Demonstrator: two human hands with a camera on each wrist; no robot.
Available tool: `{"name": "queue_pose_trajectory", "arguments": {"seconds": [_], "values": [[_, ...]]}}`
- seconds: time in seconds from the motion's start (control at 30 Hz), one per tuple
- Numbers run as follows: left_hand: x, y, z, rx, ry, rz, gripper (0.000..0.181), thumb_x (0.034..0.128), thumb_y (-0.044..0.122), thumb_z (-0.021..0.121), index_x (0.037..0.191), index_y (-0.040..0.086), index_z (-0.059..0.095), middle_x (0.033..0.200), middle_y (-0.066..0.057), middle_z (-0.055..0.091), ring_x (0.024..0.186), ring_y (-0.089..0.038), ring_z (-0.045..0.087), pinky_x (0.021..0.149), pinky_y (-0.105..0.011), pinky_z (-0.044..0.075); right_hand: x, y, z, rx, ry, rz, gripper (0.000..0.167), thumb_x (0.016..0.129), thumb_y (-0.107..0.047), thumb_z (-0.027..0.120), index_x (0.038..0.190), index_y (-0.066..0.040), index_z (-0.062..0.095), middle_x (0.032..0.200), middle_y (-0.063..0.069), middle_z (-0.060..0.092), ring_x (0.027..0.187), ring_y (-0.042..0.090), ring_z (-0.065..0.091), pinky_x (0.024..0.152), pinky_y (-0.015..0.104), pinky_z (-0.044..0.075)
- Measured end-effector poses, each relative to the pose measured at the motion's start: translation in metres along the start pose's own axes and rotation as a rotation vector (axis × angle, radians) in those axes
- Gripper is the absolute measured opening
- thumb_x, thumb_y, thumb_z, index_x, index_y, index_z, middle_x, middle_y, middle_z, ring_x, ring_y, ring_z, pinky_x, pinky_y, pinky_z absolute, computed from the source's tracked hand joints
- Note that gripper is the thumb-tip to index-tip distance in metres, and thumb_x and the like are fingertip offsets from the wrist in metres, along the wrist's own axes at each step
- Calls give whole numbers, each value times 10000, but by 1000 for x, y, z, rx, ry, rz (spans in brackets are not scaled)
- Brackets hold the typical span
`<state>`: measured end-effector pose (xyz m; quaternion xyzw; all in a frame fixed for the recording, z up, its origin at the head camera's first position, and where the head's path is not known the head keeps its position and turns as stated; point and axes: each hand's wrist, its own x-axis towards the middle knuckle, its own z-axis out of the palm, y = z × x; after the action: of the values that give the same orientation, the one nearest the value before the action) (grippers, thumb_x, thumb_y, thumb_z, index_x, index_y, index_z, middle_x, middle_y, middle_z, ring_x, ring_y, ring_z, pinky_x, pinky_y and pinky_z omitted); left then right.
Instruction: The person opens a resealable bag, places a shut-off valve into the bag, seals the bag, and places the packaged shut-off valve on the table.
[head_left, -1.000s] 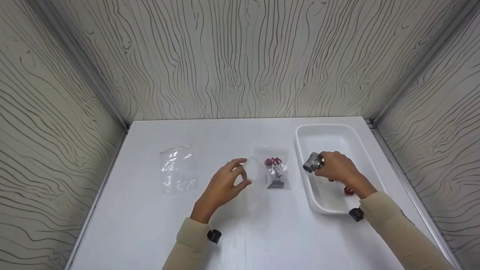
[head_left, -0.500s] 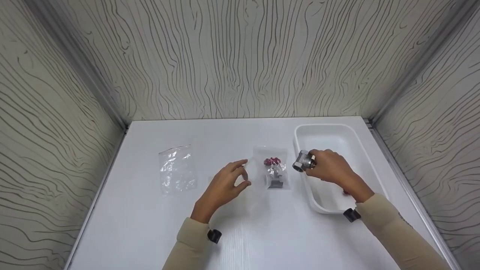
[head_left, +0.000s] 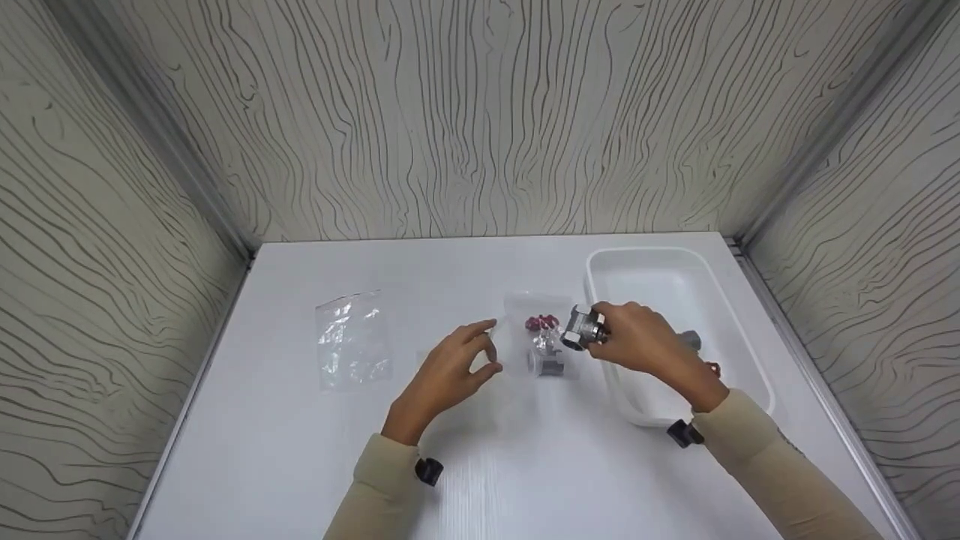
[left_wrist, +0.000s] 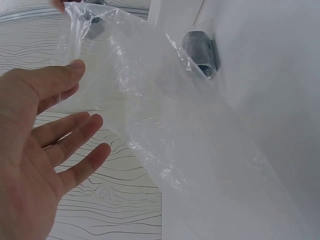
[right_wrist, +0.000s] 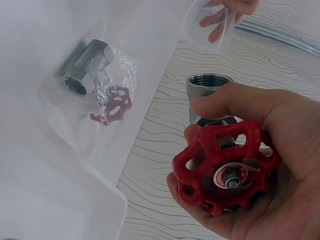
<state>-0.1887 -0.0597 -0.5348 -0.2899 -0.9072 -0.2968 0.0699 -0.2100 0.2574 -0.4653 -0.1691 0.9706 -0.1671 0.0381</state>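
Observation:
My left hand holds a clear plastic zip bag at its mouth, thumb and fingers spread around the edge. The bag hangs, with nothing visible inside. In my right hand is a metal gate valve, gripped over its red handwheel, the threaded body pointing toward the left hand. The right wrist view shows the wheel against the palm. Between the hands, on the table, lies another bag with a valve inside, its red wheel showing through the plastic.
A flat clear bag lies on the table at the left. At the right stands a white tray; another grey valve lies in it, partly hidden by the right forearm. Patterned panels enclose the table at the back and sides.
My right hand has carried the valve left, from above the tray to near the bagged valve. The left hand stays nearly still with its bag.

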Motion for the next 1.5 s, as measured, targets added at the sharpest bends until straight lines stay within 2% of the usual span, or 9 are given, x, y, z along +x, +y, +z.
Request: {"name": "queue_pose_trajectory", "arguments": {"seconds": [0.13, 0.37, 0.83, 1.2, 1.5], "values": [[0, 0, 0, 4, -3, 1, 148, 972, 254, 810, 1010, 163, 700, 1547, -75, 601, 1409, -270, 600, 1122, -429, 551, 2, -6, 1, -10, -6, -1, 435, 840, -164, 820, 1209, 27, 692, 844, 80, 737, 692, 160, 613, 582, 349, 517], [0, 1, 1, 3, -18, -7, 153, 977, 265, 804, 1022, 165, 699, 1557, -70, 593, 1423, -268, 589, 1136, -425, 541, 2, -18, 3, 1, 1, -12, 529, 832, -163, 835, 1297, 36, 681, 903, 108, 759, 721, 166, 633, 613, 365, 546], [3, 3, 3, 17, -19, -8, 154, 970, 266, 812, 1009, 159, 708, 1550, -70, 601, 1414, -266, 598, 1137, -430, 541, 4, -44, 10, -8, 15, -92, 554, 818, -174, 856, 1312, 14, 691, 877, 81, 761, 684, 130, 577, 590, 320, 509], [4, 5, 5, 10, -38, -20, 166, 966, 262, 816, 1041, 165, 704, 1572, -45, 580, 1422, -240, 593, 1143, -402, 536, 6, -58, 22, -24, 25, -172, 603, 797, -170, 871, 1354, -25, 692, 920, 84, 786, 743, 150, 631, 651, 398, 582], [2, 7, 8, -32, -54, -4, 180, 981, 262, 799, 1067, 151, 686, 1575, -57, 574, 1433, -239, 585, 1161, -385, 521, 10, -63, 35, -46, 32, -227, 632, 782, -183, 906, 1356, -39, 684, 951, 128, 794, 796, 234, 717, 671, 448, 611]]}}
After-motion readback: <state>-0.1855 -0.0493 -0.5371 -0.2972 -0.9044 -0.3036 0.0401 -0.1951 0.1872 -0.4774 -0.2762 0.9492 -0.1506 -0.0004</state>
